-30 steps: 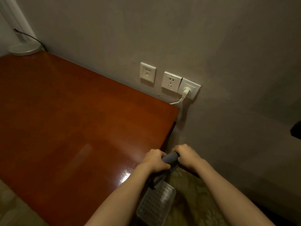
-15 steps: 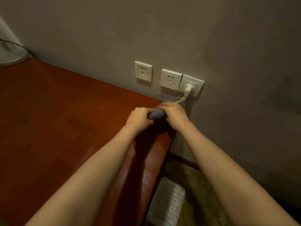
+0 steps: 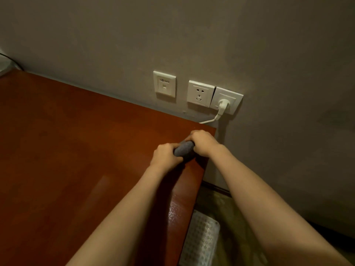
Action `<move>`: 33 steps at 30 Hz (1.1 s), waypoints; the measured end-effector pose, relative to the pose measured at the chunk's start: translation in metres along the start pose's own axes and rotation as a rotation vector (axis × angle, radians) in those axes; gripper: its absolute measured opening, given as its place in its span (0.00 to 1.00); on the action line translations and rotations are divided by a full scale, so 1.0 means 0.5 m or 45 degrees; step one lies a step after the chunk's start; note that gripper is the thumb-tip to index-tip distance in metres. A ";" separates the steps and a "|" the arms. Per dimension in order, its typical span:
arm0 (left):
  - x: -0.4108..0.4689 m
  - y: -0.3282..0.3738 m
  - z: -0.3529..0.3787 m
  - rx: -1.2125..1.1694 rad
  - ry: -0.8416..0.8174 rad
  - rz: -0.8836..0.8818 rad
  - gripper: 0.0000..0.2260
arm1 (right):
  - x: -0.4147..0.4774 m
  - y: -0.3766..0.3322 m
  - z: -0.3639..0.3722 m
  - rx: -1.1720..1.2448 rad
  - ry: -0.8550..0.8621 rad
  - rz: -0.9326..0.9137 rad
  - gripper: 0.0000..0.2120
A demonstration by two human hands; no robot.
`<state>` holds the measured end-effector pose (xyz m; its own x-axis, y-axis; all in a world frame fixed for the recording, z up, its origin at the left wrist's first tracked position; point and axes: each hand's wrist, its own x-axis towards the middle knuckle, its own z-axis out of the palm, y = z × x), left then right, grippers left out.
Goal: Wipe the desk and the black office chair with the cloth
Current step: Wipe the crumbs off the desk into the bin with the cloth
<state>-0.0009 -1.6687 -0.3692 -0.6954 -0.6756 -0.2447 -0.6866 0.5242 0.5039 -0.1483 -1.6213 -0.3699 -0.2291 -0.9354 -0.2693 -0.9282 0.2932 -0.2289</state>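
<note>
Cloth: grey cloth [image 3: 183,150], rolled, pressed on the desk [image 3: 67,160] near its far right corner.
Left hand: left hand [image 3: 165,156] curled round the roll's near end.
Right hand: right hand [image 3: 204,142] grasping its far end.
Wall: three white wall plates; data socket [image 3: 164,84] with tiny unreadable lettering, power outlet [image 3: 200,93], white plug [image 3: 222,103] in the third.
Floor: patterned translucent bin [image 3: 199,240] beside the desk.

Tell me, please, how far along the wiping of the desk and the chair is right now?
Done, apparently: the reddish-brown wooden desk shows a wet-looking sheen along its near right edge. In hand: the left hand and right hand both grip the rolled grey cloth, pressed on the desk near its far right corner. Left: the black office chair is out of view, so it cannot be judged.
</note>
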 end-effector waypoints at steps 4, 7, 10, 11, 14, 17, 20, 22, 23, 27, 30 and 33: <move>-0.046 0.034 0.032 -0.063 -0.042 -0.004 0.21 | -0.052 0.023 -0.005 -0.071 -0.108 -0.004 0.18; -0.075 0.059 0.053 -0.124 -0.126 -0.018 0.21 | -0.096 0.043 -0.003 -0.050 -0.155 0.028 0.17; -0.101 0.090 0.077 -0.083 -0.227 0.023 0.19 | -0.155 0.063 0.017 0.017 -0.288 0.101 0.13; -0.113 0.105 0.095 0.022 -0.276 0.076 0.18 | -0.183 0.067 0.036 0.037 -0.349 0.111 0.12; -0.163 0.151 0.151 0.334 -0.441 0.172 0.14 | -0.281 0.071 0.104 0.112 -0.434 0.143 0.14; -0.178 0.157 0.166 0.342 -0.403 0.169 0.15 | -0.310 0.076 0.114 0.080 -0.309 0.168 0.17; -0.184 0.149 0.141 0.117 -0.313 0.089 0.19 | -0.298 0.080 0.094 0.024 -0.189 0.131 0.17; -0.195 0.150 0.123 0.027 -0.291 0.072 0.20 | -0.288 0.073 0.076 -0.075 -0.204 0.068 0.16; -0.202 0.150 0.115 0.006 -0.275 0.066 0.20 | -0.284 0.066 0.066 -0.126 -0.221 0.040 0.16; -0.218 0.132 0.070 -0.038 -0.168 0.056 0.19 | -0.259 0.025 0.029 -0.218 -0.138 -0.049 0.16; -0.231 0.095 0.014 -0.046 -0.049 -0.022 0.18 | -0.229 -0.032 0.012 -0.212 -0.022 -0.141 0.17; -0.255 0.044 -0.025 -0.032 0.057 -0.120 0.18 | -0.201 -0.106 0.007 -0.156 0.040 -0.248 0.17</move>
<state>0.0754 -1.5775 -0.3167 -0.6178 -0.7438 -0.2552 -0.7424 0.4447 0.5011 -0.0751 -1.5420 -0.3340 -0.0496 -0.9782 -0.2019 -0.9841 0.0824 -0.1576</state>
